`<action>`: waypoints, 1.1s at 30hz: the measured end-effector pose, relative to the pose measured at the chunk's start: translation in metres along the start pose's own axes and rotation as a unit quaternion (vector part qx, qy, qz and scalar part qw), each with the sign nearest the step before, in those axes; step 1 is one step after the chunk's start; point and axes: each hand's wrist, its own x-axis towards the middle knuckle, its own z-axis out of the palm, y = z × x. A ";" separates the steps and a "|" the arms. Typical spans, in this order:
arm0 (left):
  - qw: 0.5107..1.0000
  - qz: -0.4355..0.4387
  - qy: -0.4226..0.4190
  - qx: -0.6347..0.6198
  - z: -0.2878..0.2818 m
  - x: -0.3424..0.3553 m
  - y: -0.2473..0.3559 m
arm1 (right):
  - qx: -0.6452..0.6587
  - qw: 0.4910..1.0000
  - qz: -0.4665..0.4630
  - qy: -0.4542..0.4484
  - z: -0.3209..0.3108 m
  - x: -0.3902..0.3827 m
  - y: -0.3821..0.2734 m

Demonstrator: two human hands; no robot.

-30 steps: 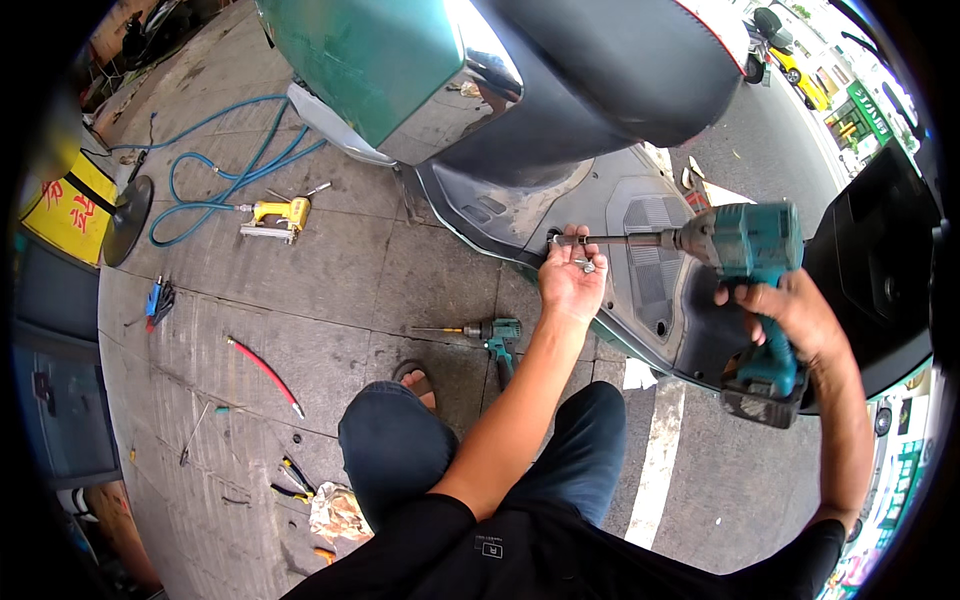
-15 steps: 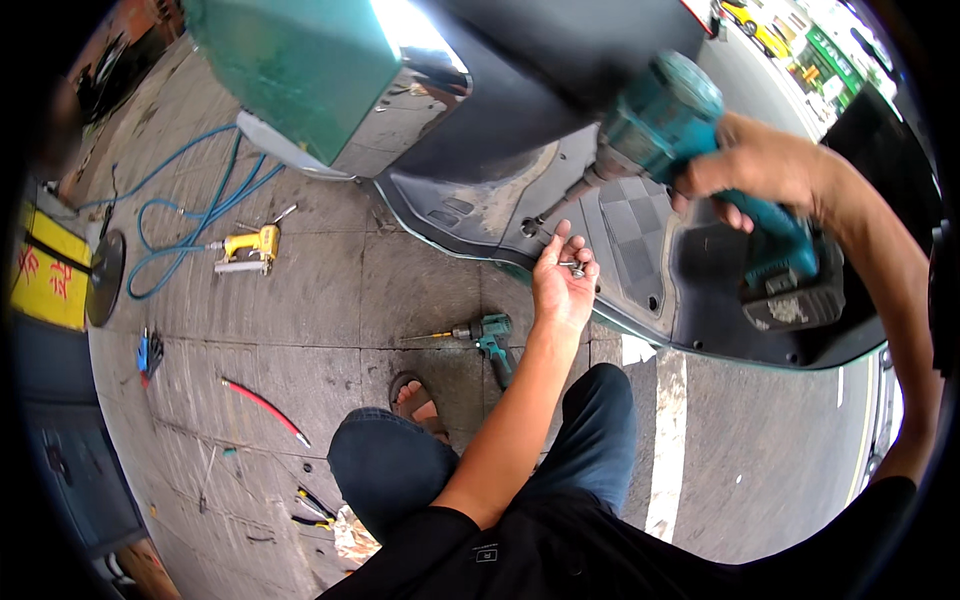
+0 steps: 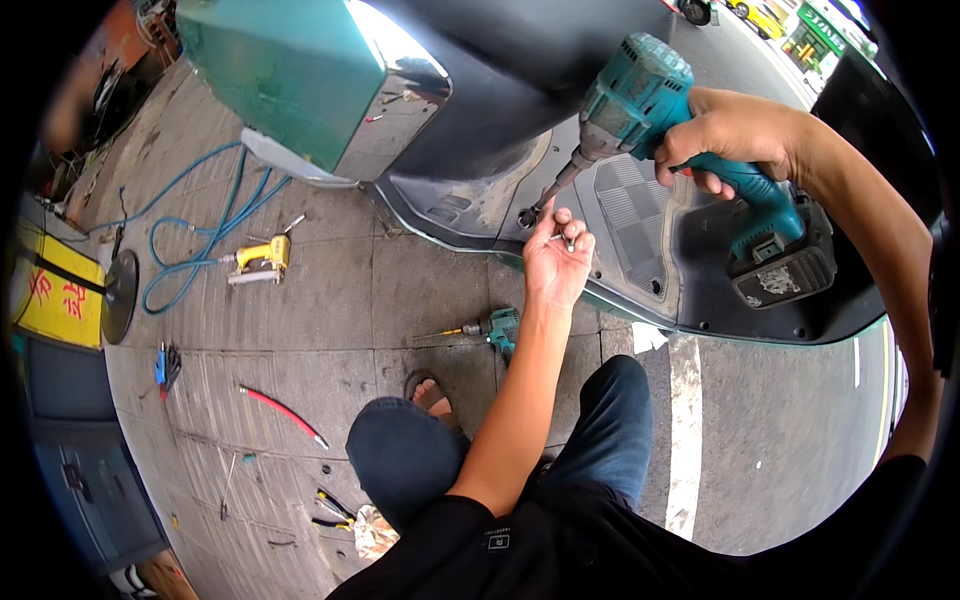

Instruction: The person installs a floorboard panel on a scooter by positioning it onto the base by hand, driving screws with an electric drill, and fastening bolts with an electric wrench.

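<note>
My right hand [image 3: 735,140] grips a teal cordless impact driver [image 3: 635,95], its long extension [image 3: 568,178] angled down to a dark hole [image 3: 528,216] in the scooter's grey floorboard [image 3: 625,220]. My left hand [image 3: 556,262], palm up with fingers curled, cradles small metal fasteners [image 3: 568,242]; its fingertips are at the lower end of the extension, partly hiding it. Above the floorboard rise a green body panel [image 3: 270,80] and dark plastic.
On the pavement lie a second teal drill [image 3: 500,325], a yellow nailer [image 3: 262,258] with blue hose [image 3: 200,230], a red hose [image 3: 280,410], a blue-handled tool [image 3: 162,365] and pliers [image 3: 335,510]. A yellow sign [image 3: 60,285] stands left; the road [image 3: 780,440] lies right.
The impact driver has risen and tilted from near horizontal to steeply angled, its tip still by the same hole. My left hand has shifted slightly upward, its fingers more curled.
</note>
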 end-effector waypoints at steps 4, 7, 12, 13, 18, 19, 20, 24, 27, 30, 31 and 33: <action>0.996 0.021 -0.057 -0.064 -0.007 0.008 -0.009 | -0.012 1.000 -0.009 0.017 0.002 0.002 -0.005; 0.994 0.033 -0.065 -0.084 -0.012 0.011 -0.014 | -0.006 1.000 0.000 0.026 0.000 0.004 -0.006; 0.991 0.037 -0.091 -0.092 -0.014 0.012 -0.018 | 0.019 0.999 0.015 0.024 -0.003 0.006 -0.003; 0.991 0.038 -0.089 -0.091 -0.014 0.012 -0.018 | 0.021 0.999 0.014 0.022 -0.004 0.007 -0.002; 0.994 0.044 -0.076 -0.068 -0.019 0.013 -0.019 | 0.005 1.000 0.011 0.012 -0.006 0.008 0.000; 0.994 0.043 -0.075 -0.068 -0.019 0.013 -0.020 | 0.005 1.000 0.013 0.013 -0.006 0.007 0.000; 0.994 0.045 -0.084 -0.062 -0.020 0.012 -0.021 | -0.003 1.000 0.008 0.017 -0.005 0.006 0.000; 0.996 0.033 -0.088 -0.003 -0.029 0.013 -0.008 | -0.004 1.000 -0.011 0.022 0.002 0.010 -0.008; 0.992 0.023 0.083 0.091 -0.018 0.009 -0.026 | -0.030 0.999 -0.013 0.022 -0.001 0.011 -0.006; 0.972 0.063 0.127 0.187 -0.015 0.000 -0.050 | -0.037 0.999 -0.003 0.030 -0.002 0.009 -0.004; 0.967 0.075 0.120 0.211 -0.014 -0.002 -0.054 | -0.036 0.999 -0.004 0.029 -0.001 0.008 -0.004; 0.965 0.047 0.101 0.236 -0.016 -0.005 -0.053 | -0.021 0.999 -0.006 0.040 0.001 0.008 -0.002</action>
